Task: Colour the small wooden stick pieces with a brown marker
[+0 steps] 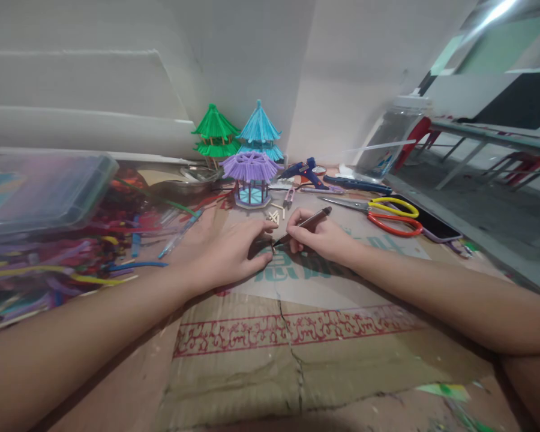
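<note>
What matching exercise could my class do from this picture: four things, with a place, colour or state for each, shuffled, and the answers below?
Column one
1. Pen
2. Scissors
3. Phone
4. Purple model

Column two
A. Dark screen
B. Stands in front of the green model and blue model
C. In the right hand
D. One yellow handle, one orange-red

Pairs: 1-C, 2-D, 3-A, 4-B

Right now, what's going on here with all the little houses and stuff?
A person's right hand holds a dark pen, its tip pointing down at the cardboard. The left hand is beside the tip; whether it grips something tiny is unclear. Just beyond lie small pale sticks. Behind those stands a purple-roofed model, with a green model and a blue model farther back.
</note>
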Motion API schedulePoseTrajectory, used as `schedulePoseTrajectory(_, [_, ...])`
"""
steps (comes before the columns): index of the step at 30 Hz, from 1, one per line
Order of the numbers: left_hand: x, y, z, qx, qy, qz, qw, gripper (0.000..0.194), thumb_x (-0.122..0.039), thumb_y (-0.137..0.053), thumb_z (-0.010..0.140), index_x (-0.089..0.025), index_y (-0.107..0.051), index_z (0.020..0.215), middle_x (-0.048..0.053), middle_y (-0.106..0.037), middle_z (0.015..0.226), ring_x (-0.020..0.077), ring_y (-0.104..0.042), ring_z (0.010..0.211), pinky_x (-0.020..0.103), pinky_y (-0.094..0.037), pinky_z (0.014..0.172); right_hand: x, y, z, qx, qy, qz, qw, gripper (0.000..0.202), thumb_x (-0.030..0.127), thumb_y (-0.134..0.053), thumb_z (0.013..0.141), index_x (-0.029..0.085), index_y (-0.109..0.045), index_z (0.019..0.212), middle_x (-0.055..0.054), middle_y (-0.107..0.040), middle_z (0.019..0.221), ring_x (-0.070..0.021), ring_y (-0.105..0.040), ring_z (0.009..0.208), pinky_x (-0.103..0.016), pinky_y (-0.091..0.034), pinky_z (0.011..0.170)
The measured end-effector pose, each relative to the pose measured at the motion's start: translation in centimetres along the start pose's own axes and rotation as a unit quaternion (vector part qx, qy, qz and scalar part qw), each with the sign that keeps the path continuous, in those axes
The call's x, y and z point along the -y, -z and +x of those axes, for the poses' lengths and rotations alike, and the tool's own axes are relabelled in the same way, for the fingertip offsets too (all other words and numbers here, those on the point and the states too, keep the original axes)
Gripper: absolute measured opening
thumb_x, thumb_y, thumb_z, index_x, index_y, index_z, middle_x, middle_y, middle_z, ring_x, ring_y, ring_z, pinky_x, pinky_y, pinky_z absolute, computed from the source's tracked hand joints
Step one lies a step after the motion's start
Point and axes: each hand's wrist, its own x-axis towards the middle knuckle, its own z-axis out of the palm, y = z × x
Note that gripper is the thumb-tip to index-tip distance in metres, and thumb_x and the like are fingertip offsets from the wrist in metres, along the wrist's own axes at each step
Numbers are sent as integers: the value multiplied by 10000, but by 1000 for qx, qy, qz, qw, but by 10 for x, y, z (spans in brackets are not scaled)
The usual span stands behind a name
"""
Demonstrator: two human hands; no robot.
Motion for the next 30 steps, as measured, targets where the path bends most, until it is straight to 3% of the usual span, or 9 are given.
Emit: schedulePoseTrajectory(30, [4, -5, 5, -21, 12, 19, 1000, 404, -296, -681, 887, -207, -570, 1265, 100, -702, 1177, 283, -648, 1112, 466, -516, 945, -3, -1, 0, -4, 4, -1, 1000, 162, 348, -622, 928, 222, -529, 893, 29, -659, 631, -135, -620, 584, -255, -462, 568])
